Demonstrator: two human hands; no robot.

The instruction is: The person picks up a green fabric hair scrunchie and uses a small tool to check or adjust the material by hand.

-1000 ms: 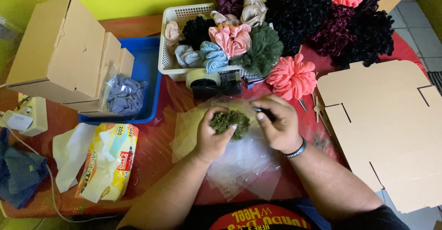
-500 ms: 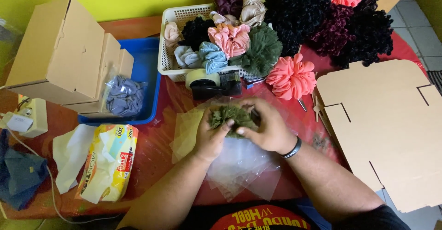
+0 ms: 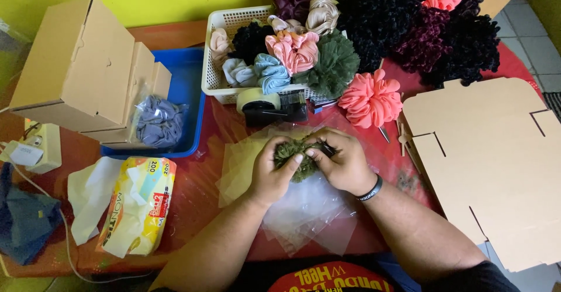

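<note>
Gripping a dark olive scrunchie (image 3: 295, 156) at frame centre, both hands close on it: left hand (image 3: 270, 174) pinches its left side, thumb on top; right hand (image 3: 343, 162) cups the right side, fingers curled over. A second ago the scrunchie lay flatter and more exposed between the hands; now it's bunched tighter and half hidden, so it's being squeezed down, likely for bagging. Clear plastic bags (image 3: 310, 210) lie directly under the hands on the red tablecloth (image 3: 198, 204). Black tape dispenser (image 3: 270, 108) just above the hands, white basket (image 3: 219, 79) of scrunchies behind it. Flat cardboard box blank (image 3: 497, 163) at right, tissue pack (image 3: 140, 204) lower left, blue tray (image 3: 190, 87) upper left.
</note>
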